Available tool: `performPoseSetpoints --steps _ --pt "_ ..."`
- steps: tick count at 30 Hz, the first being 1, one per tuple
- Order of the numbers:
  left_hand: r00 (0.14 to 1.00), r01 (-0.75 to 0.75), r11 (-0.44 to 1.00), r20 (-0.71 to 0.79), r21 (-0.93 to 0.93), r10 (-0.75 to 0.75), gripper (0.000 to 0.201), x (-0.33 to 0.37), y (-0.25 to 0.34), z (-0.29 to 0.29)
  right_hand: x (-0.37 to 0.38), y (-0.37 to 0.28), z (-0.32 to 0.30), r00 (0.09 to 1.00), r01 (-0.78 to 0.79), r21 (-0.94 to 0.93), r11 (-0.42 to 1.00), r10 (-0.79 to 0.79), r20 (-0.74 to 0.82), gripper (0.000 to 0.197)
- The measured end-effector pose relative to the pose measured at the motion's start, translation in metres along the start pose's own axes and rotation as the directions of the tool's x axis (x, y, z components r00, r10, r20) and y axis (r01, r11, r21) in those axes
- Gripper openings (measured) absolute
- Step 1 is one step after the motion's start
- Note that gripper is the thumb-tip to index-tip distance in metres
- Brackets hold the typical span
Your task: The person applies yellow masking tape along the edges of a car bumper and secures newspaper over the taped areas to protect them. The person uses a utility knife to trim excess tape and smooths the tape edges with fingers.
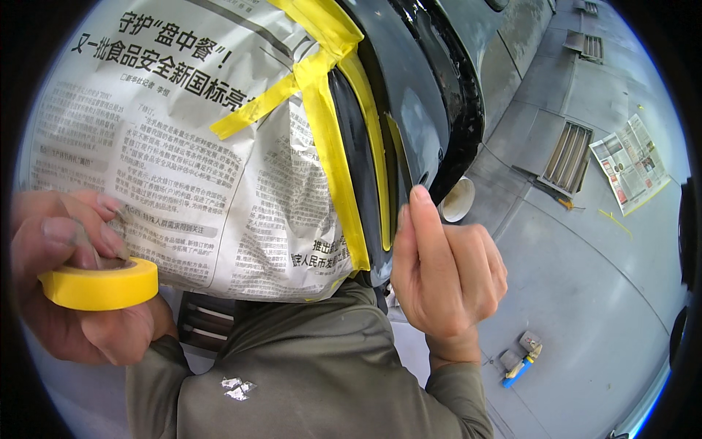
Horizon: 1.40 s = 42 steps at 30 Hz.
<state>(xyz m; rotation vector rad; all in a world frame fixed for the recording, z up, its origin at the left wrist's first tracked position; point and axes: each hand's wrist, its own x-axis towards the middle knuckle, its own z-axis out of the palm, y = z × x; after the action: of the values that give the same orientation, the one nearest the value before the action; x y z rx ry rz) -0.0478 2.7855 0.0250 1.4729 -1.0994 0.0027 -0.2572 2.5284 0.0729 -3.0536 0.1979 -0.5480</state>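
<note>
From my station I can read bold black Chinese headlines and smaller columns on the large newspaper (183, 164); print on the farther newspaper (632, 168), over the grey floor (578, 322), is too small.

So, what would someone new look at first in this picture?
Probably the big newspaper sheet, filling the upper left, with bright yellow tape along its right edge. Next comes the yellow tape roll in the left hand, at lower left. Then the right hand, just right of centre, seemingly pinching a thin strip.

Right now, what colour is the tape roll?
The tape roll is yellow, shown in the head view.
</note>
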Motion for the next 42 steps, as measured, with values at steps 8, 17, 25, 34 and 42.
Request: performPoseSetpoints --steps 8,17,25,34,42 --pt "1.0 0.001 1.0 0.026 0.015 -0.001 0.051 0.001 -0.001 -0.002 0.005 -0.004 0.003 0.997 0.007 -0.003 1.0 -0.007 0.073 0.033" --pt "0.999 0.001 1.0 0.033 0.009 -0.002 0.053 -0.005 -0.003 -0.008 -0.006 -0.01 0.003 0.994 0.021 0.008 1.0 -0.022 0.108 0.034" --pt "0.998 -0.02 1.0 0.06 -0.006 0.02 0.055 -0.008 -0.007 -0.016 -0.019 -0.008 -0.005 0.986 -0.024 0.045 0.999 0.016 0.167 0.033" --pt "0.997 -0.016 1.0 0.077 -0.009 0.016 0.054 -0.005 -0.005 -0.017 -0.019 -0.009 -0.03 0.977 -0.075 0.04 0.996 0.065 0.202 0.034" --pt "1.0 -0.009 1.0 -0.003 0.03 0.009 0.053 -0.013 -0.005 -0.009 0.006 0.006 -0.008 0.997 -0.071 0.048 0.996 0.07 0.027 0.028"
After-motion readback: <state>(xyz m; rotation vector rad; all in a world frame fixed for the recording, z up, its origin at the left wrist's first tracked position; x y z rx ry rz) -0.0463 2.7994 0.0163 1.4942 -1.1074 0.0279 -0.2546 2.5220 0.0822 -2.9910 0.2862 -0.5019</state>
